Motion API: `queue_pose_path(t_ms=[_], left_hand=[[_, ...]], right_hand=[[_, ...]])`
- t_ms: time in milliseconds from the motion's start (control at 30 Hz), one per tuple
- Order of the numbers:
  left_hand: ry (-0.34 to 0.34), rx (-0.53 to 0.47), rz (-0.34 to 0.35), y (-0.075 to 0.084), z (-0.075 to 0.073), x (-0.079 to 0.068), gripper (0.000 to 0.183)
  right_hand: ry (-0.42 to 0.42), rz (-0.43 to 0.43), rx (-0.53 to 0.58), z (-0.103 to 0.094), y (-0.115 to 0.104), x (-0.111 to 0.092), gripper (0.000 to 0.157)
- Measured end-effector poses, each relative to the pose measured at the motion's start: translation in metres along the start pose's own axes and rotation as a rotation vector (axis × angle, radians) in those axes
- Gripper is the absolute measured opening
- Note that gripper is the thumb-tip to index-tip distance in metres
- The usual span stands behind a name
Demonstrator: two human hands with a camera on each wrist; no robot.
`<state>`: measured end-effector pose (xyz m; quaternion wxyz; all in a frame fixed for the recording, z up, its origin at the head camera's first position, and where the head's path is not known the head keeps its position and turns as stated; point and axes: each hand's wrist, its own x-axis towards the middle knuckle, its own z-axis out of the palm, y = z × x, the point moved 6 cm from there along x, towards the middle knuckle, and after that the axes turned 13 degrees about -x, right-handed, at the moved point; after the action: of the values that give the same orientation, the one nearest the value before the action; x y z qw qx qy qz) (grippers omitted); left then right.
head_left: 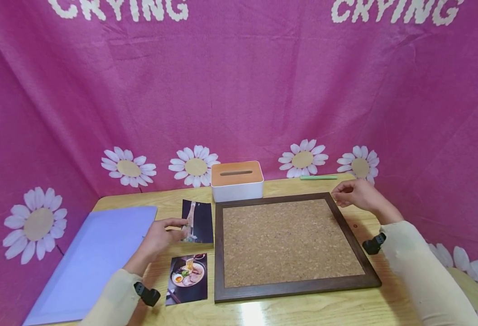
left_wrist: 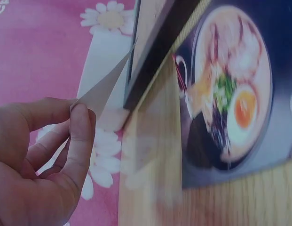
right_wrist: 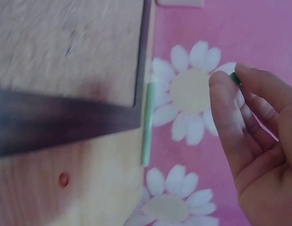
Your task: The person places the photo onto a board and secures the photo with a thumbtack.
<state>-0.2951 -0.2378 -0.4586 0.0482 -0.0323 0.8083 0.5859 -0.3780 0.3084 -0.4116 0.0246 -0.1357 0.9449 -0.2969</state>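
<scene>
My left hand pinches the edge of a dark photo that shows a bottle; in the left wrist view the photo's pale back is seen nearly edge-on, raised off the table. Just in front of it lies a photo of a ramen bowl. A cork board with a dark wooden frame lies to the right of both photos. Over its far right corner is my right hand. Between thumb and fingertip it pinches a tiny green piece, too small to identify.
A white tissue box with a wooden lid stands behind the board. Near the back edge lies a green stick. A small red-brown ring rests right of the board. On the left is a lavender sheet. Pink cloth hangs behind.
</scene>
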Motion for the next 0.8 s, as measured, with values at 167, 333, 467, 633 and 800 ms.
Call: queue_pose_path(t_ms=[167,333,467,633,800], left_hand=[[-0.021,-0.003,-0.001,0.007,0.012,-0.004,0.033],[-0.038,-0.006,0.012,0.013,0.028,-0.010,0.031],[-0.071,-0.077,0.019,0.017,0.044,-0.015,0.031],[-0.132,-0.160,0.034,0.020,0.065,-0.020,0.032],[-0.174,-0.167,0.048,0.021,0.082,-0.020,0.033]], right_hand=[[-0.030,-0.031,0.033,0.002,-0.024,0.003,0.018],[-0.016,-0.056,0.017,0.007,-0.047,0.007,0.014],[-0.002,-0.073,-0.012,0.012,-0.064,0.010,0.013],[-0.019,-0.091,0.006,0.021,-0.081,0.012,0.013],[-0.043,-0.107,0.024,0.033,-0.094,0.016,0.010]])
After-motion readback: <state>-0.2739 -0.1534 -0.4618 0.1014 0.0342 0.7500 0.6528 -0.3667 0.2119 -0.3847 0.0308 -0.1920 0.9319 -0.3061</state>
